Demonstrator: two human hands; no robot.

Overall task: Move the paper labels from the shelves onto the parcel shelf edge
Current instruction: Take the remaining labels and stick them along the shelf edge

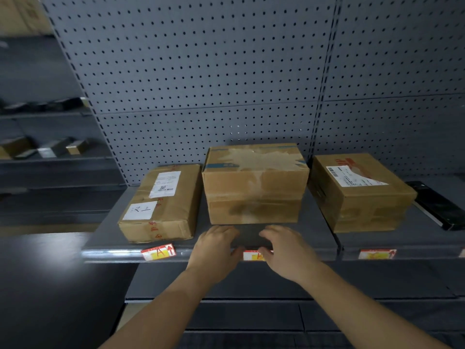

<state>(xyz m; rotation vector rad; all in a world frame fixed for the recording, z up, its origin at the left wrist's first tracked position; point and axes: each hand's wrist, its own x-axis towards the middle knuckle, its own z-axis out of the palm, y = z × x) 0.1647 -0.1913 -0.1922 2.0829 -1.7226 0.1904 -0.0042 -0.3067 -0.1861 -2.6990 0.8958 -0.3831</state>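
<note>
Three red, yellow and white paper labels sit on the front edge of the grey parcel shelf (120, 254). The left label (158, 251) is tilted and marked with a red "A". The middle label (253, 255) lies between my hands, partly covered. The right label (377, 253) is on the neighbouring shelf section. My left hand (214, 250) rests over the shelf lip with its thumb touching the middle label's left end. My right hand (286, 250) presses its thumb on that label's right part, fingers spread over the shelf top.
Three cardboard parcels stand on the shelf: a flat one (161, 205) at left, a taller one (254, 185) in the middle, another (359, 192) at right. A black device (437, 205) lies far right. Pegboard backs the shelf. Lower shelves (251, 321) run below my arms.
</note>
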